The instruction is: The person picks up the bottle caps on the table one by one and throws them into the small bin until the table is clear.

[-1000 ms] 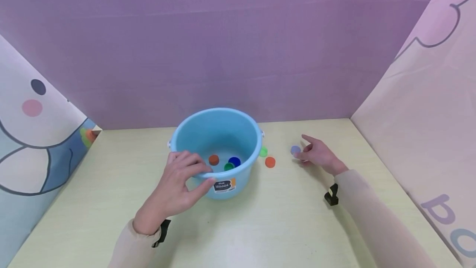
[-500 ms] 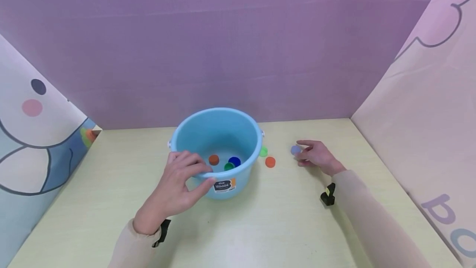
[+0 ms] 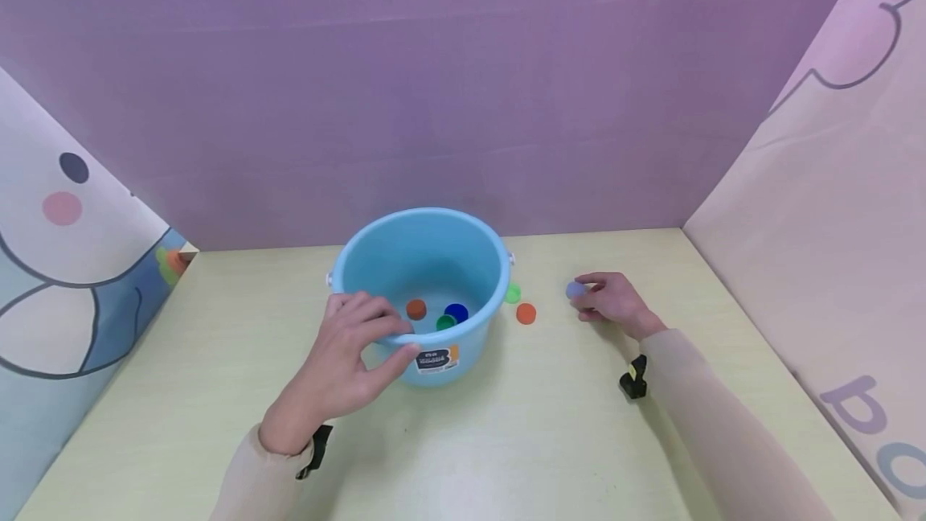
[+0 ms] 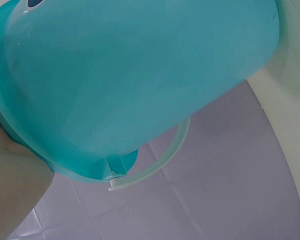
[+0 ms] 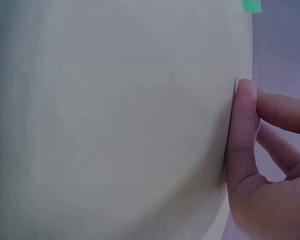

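A light blue plastic bucket (image 3: 470,348) stands on the table with several coloured bottle caps inside: an orange cap (image 3: 415,309), a blue cap (image 3: 456,313) and a green cap (image 3: 445,323). My left hand (image 3: 347,360) grips its near rim, thumb outside and fingers over the edge. In the left wrist view the bucket's side (image 4: 140,75) fills most of the picture. To the right, my right hand (image 3: 613,300) pinches a pale blue bottle cap (image 3: 575,289) on the table, index finger behind and thumb in front. In the right wrist view the thumb (image 5: 242,130) lies along the tabletop and hides the cap.
Between bucket and right hand lie a light green cap (image 3: 513,293) and an orange-red cap (image 3: 526,313). A purple backdrop (image 3: 434,87) rises behind the table (image 3: 506,441). Printed panels stand left (image 3: 43,280) and right (image 3: 832,264). A pale handle (image 4: 177,142) hangs on the bucket.
My right hand has shifted slightly left, and its raised index finger has come down to the far side of the pale blue cap. The left hand and bucket have stayed put.
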Available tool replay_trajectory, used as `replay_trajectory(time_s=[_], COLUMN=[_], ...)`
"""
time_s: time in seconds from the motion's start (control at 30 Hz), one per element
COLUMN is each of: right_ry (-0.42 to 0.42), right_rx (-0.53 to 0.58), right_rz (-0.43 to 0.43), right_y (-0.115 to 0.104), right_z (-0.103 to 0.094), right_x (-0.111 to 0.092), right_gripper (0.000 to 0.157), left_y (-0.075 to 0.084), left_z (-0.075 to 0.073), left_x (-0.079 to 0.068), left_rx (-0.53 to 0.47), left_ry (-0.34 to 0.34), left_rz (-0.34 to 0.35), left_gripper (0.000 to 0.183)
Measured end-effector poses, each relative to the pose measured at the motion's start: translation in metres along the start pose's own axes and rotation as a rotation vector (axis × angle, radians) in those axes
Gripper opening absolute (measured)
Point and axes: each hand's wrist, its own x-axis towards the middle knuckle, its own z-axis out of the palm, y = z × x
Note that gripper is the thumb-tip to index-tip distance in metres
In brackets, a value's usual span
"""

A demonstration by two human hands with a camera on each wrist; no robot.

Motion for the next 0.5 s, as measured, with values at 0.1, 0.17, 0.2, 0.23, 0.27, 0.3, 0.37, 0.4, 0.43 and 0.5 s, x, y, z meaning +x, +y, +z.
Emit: replay_trajectory(time_s=[0.1, 0.17, 0.2, 0.23, 0.27, 0.3, 0.37, 0.4, 0.43, 0.5], right_ry=[-0.007, -0.009, -0.011, -0.016, -0.019, -0.024, -0.036, -0.039, -0.043, -0.044], right_rx=[0.012, 0.03, 0.032, 0.033, 0.036, 0.036, 0.044, 0.05, 0.058, 0.072], right_rz=[-0.012, -0.021, -0.028, -0.038, -0.044, -0.051, -0.068, -0.073, -0.08, -0.09], right_y=[0.0005, 0.0023, 0.0034, 0.0046, 0.0057, 0.0067, 0.0078, 0.0081, 0.0082, 0.0079], right_z=[0.0005, -0.0002, -0.0005, -0.0012, -0.002, -0.0028, -0.004, -0.0046, -0.005, -0.0055], right_x=[-0.0015, -0.0015, -0.0013, -0.0012, -0.0009, -0.0007, -0.0007, -0.0005, -0.0007, -0.0011], right_gripper=[0.057, 0.056, 0.056, 0.055, 0.055, 0.054, 0.052, 0.051, 0.05, 0.05], left_y=[-0.0001, -0.0001, -0.0001, -0.0001, -0.0001, -0.0001, -0.0001, -0.0001, -0.0001, -0.0002], left_z=[-0.0001, -0.0001, -0.0001, -0.0001, -0.0002, -0.0002, -0.0001, -0.0001, 0.0, 0.0001], left_x=[-0.0003, -0.0004, -0.0005, -0.0005, -0.0005, -0.0005, -0.0005, -0.0005, -0.0004, -0.0003], left_rx=[-0.001, -0.002, -0.002, -0.003, -0.004, -0.005, -0.006, -0.005, -0.005, -0.004], left_ry=[-0.003, -0.005, -0.005, -0.005, -0.005, -0.005, -0.005, -0.004, -0.004, -0.004], left_rz=[-0.004, -0.006, -0.006, -0.007, -0.007, -0.008, -0.009, -0.008, -0.008, -0.007], left_gripper=[0.033, 0.032, 0.032, 0.032, 0.032, 0.032, 0.032, 0.032, 0.032, 0.033])
